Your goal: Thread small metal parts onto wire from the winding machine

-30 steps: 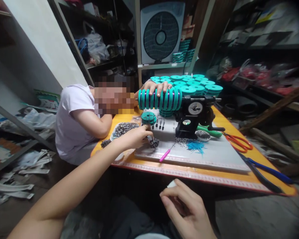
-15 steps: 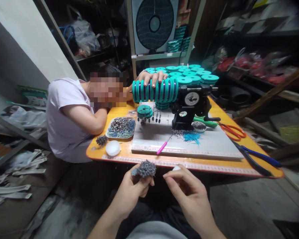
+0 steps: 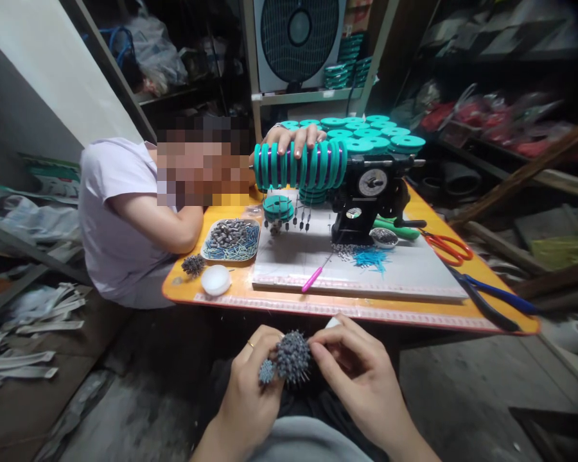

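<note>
My left hand (image 3: 253,378) is closed around a round bundle of thin grey pin-like pieces (image 3: 293,356), above my lap in front of the table. A smaller light grey-blue cluster (image 3: 266,371) pokes out between its fingers. My right hand (image 3: 354,366) is pinched, thumb and index fingertips at the bundle's right edge; whatever they grip is too small to make out. Something white (image 3: 334,322) shows behind its index finger, mostly hidden. Beyond, on the table, lie a pink-handled tool with a thin shaft (image 3: 312,280) and a round white container (image 3: 216,281).
A black winding machine (image 3: 361,199) carries teal spools (image 3: 301,165) on a grey board (image 3: 298,273). A co-worker's hand rests on them. A tray of metal weights (image 3: 230,234) stands left; orange scissors (image 3: 447,249) and blue-handled pliers (image 3: 496,298) lie right.
The bundle has tipped so that its round pin-covered face shows. My right fingertips have come over to its edge. The view has shifted slightly.
</note>
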The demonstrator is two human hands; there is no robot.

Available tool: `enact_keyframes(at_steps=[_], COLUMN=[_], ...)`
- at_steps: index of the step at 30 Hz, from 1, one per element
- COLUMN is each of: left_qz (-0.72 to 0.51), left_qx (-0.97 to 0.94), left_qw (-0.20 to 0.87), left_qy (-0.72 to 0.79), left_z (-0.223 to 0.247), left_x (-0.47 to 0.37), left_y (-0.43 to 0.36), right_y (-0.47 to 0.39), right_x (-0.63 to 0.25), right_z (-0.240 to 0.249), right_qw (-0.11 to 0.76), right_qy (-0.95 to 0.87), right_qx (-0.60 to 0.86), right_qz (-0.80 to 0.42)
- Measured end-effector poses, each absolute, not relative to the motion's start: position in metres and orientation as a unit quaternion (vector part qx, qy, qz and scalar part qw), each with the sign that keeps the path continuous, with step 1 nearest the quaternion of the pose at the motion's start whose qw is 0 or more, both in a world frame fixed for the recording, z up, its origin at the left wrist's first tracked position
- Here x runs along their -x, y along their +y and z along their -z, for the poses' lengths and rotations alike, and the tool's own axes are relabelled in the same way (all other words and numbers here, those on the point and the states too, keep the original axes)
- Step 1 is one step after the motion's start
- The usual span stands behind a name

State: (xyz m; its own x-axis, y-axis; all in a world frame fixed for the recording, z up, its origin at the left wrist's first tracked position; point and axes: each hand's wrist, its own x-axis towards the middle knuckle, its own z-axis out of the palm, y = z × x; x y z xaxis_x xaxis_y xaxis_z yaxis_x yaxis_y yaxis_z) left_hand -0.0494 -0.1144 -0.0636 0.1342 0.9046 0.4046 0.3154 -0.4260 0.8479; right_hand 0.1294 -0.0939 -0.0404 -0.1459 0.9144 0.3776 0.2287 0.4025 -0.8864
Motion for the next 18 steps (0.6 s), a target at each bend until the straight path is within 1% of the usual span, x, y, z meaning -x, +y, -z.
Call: enact_keyframes(at_steps=[3,6,11,13,18], left_qz=[-0.511,-0.541,-0.579,-0.582,-0.586], left_qx=[-0.636,-0.546,-0.404,-0.391,-0.462], left_qw=[0.352,0.389,0.359,0.352,0.36], left_qy=[0.459,0.508,0.61,0.62,0.561], left_z=[0.062,0.064,0.08,0.08,0.056], left_x=[0.043,0.034,0.024,0.023,0.024], left_y=[-0.116,-0.119,-0.127,-0.129,-0.125], right_y=[-0.095,-0.096,-0.097,-0.096,-0.098], right_x=[-0.128,-0.126,-0.124,-0.125,-0.127], right_z=[0.042,0.043,0.046,0.045,0.041], right_qw=[0.487,0.49,0.51,0.531,0.549], right_qy=[-0.679,-0.68,-0.679,-0.673,-0.67], right_qx=[0.428,0.426,0.42,0.423,0.424], right_qz=[-0.344,-0.34,-0.32,-0.295,-0.264])
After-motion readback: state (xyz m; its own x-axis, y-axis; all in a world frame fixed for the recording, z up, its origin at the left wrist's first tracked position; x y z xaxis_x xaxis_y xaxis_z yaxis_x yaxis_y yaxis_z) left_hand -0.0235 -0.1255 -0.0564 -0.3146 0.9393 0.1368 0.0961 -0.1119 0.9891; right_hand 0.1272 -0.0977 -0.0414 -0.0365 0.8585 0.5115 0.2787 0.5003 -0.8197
